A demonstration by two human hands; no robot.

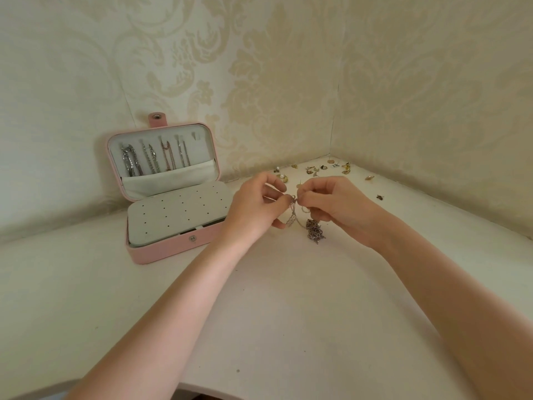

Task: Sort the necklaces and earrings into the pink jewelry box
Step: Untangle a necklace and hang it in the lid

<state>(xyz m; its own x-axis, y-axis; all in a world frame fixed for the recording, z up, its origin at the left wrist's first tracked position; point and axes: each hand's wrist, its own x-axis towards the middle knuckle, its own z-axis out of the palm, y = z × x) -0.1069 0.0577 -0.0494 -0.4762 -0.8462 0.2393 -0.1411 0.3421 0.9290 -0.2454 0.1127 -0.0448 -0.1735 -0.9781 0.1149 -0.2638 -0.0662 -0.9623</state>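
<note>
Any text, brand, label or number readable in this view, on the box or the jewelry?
None: no text is readable.
Pink jewelry box: no brand or label shows; its snap buttons look plain.
Necklace held in both hands and earrings on the table: too small to show any marking.
Wallpaper: floral pattern only.

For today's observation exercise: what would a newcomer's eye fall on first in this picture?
First, the two hands, left hand and right hand, meeting mid-table and pinching a silver chain between them. Next, the open pink jewelry box on the left, with chains hanging in its lid. Then the small earrings scattered near the corner behind the hands.
</note>
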